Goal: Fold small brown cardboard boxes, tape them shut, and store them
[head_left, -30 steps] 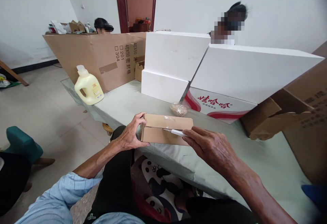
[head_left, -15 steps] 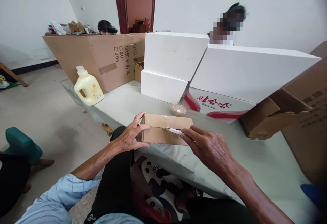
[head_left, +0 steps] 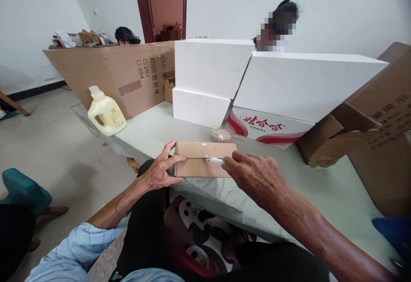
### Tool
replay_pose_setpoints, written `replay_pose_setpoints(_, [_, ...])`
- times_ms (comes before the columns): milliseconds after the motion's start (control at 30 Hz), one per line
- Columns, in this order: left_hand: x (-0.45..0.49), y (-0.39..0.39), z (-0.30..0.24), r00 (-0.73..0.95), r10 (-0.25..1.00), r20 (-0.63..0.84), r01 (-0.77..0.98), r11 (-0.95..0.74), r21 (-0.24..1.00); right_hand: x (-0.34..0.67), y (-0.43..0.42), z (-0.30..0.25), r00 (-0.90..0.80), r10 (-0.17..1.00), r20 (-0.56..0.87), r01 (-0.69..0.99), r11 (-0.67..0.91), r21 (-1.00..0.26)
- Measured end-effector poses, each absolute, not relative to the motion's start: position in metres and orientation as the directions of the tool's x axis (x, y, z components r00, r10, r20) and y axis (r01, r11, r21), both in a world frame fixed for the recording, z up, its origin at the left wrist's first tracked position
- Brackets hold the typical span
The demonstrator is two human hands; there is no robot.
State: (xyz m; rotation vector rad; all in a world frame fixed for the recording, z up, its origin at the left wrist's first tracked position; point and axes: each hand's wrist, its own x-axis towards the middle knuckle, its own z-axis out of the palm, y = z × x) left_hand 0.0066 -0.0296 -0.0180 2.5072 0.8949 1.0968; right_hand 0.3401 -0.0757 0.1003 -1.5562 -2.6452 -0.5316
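A small brown cardboard box (head_left: 192, 168) lies near the front edge of the cloth-covered table, clear tape across the seam on its top. My left hand (head_left: 162, 166) grips the box's left end, fingers spread around its edges. In my right hand (head_left: 253, 170), closed fingers hold a slim white-handled knife (head_left: 216, 160). The knife lies low along the seam at the tape, pointing left; a thin dark line runs on from its tip, and I cannot tell blade from seam there. Just behind the box sits a clear plastic-wrapped bundle (head_left: 221, 134).
White boxes (head_left: 212, 65) stand stacked behind, above a red-and-white printed carton (head_left: 269, 127). A large cardboard carton (head_left: 135, 80) and a pale yellow jug (head_left: 107, 112) are at left. An open brown carton (head_left: 334, 134) stands right. Two people are partly visible beyond the boxes.
The view has shifted slightly. My right hand has turned a little, and the knife lies flatter along the seam, its tip a bit nearer the tape. My left hand keeps its hold on the box.
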Motion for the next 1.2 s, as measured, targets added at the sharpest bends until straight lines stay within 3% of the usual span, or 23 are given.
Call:
replay_pose_setpoints(100, [0.000, -0.031, -0.023, 0.504, 0.667, 0.548, 0.453, -0.745, 0.491, 0.393, -0.069, 0.091, -0.407, 0.842, 0.353, 0.913, 0.362, 0.189])
replay_pose_setpoints(167, [-0.003, -0.032, -0.026, 0.498, 0.692, 0.522, 0.464, -0.722, 0.514, 0.432, -0.064, 0.073, -0.331, 0.835, 0.440, 0.929, 0.370, -0.001])
replay_pose_setpoints(233, [-0.004, -0.032, -0.028, 0.495, 0.709, 0.503, 0.471, -0.705, 0.530, 0.463, -0.060, 0.043, -0.248, 0.847, 0.470, 0.908, 0.373, -0.193])
replay_pose_setpoints(333, [-0.003, -0.032, -0.027, 0.500, 0.716, 0.488, 0.466, -0.697, 0.544, 0.488, -0.062, -0.024, -0.079, 0.873, 0.481, 0.921, 0.249, -0.300])
replay_pose_setpoints(433, [-0.003, -0.031, -0.025, 0.515, 0.703, 0.492, 0.440, -0.708, 0.552, 0.495, -0.068, -0.091, 0.007, 0.891, 0.453, 0.940, 0.149, -0.307])
replay_pose_setpoints(533, [-0.005, -0.029, -0.025, 0.527, 0.696, 0.488, 0.431, -0.713, 0.553, 0.490, -0.070, -0.120, -0.016, 0.892, 0.451, 0.929, 0.180, -0.323])
replay_pose_setpoints(667, [-0.006, -0.028, -0.024, 0.543, 0.682, 0.489, 0.411, -0.724, 0.553, 0.451, -0.064, -0.082, -0.054, 0.758, 0.650, 0.866, 0.359, -0.347])
replay_pose_setpoints(767, [-0.006, -0.030, -0.021, 0.576, 0.677, 0.458, 0.413, -0.724, 0.552, 0.403, -0.062, -0.031, -0.211, 0.620, 0.756, 0.807, 0.547, -0.223])
replay_pose_setpoints(867, [-0.010, -0.032, -0.019, 0.580, 0.668, 0.466, 0.393, -0.730, 0.559, 0.363, -0.062, 0.001, -0.395, 0.550, 0.735, 0.730, 0.674, -0.112])
replay_pose_setpoints(1033, [-0.015, -0.034, -0.010, 0.572, 0.677, 0.462, 0.389, -0.720, 0.574, 0.340, -0.060, 0.001, -0.444, 0.513, 0.734, 0.731, 0.681, -0.034])
replay_pose_setpoints(1200, [-0.003, -0.037, 0.017, 0.577, 0.702, 0.418, 0.504, -0.709, 0.493, 0.335, -0.068, -0.005, -0.421, 0.522, 0.742, 0.768, 0.640, -0.013])
